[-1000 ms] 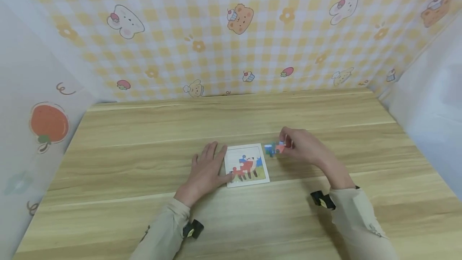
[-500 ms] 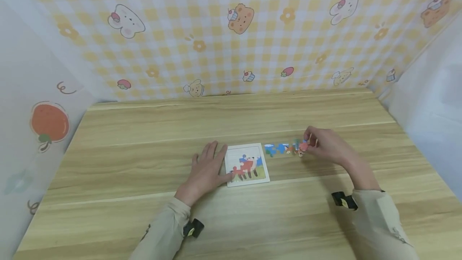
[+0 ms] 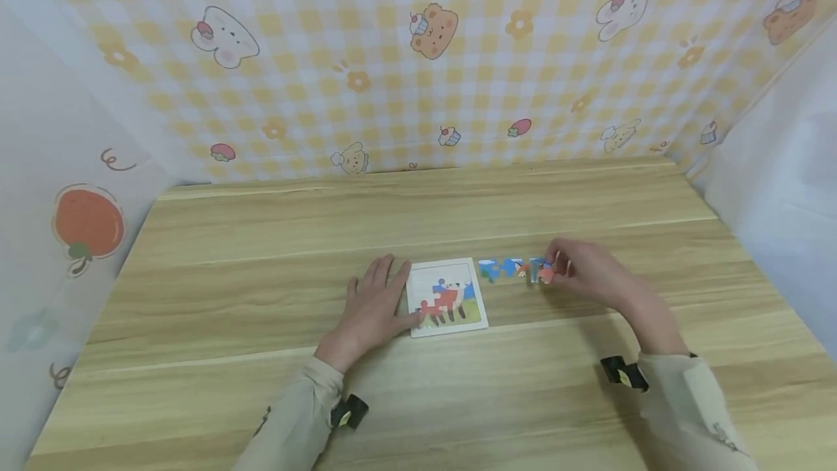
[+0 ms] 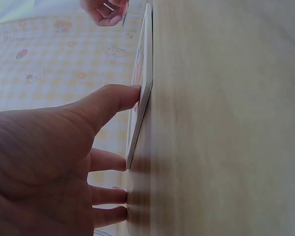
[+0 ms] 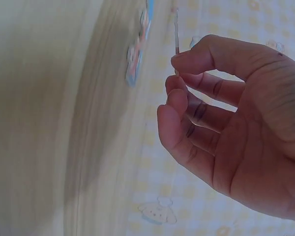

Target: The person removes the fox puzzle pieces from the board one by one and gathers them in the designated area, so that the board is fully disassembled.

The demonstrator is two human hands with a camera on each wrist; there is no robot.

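Observation:
A square white puzzle tray point(image 3: 428, 276) lies on the table, partly filled with pieces showing a red-and-white animal on grass. My left hand point(image 3: 369, 315) is spread at its left side, thumb on the lower left border, fingertips by the edge; the left wrist view shows the thumb point(image 4: 123, 96) pressing the tray's rim. To the right, my right hand point(image 3: 591, 275) pinches a red-and-blue puzzle piece point(image 3: 546, 275) between thumb and fingertips. The right wrist view shows that puzzle piece point(image 5: 177, 29) edge-on, apart from the tabletop.
Loose blue puzzle pieces point(image 3: 490, 270) lie in a row just right of the tray, reaching toward the right hand. A wooden table point(image 3: 294, 231) carries everything. Behind it hangs a yellow checked cloth point(image 3: 366, 115), with pale cloth at both sides.
My right hand has moved right, away from the tray, with the puzzle piece pinched, uncovering loose pieces. Over the last half second it shifts little and the piece tilts. The left hand stays put.

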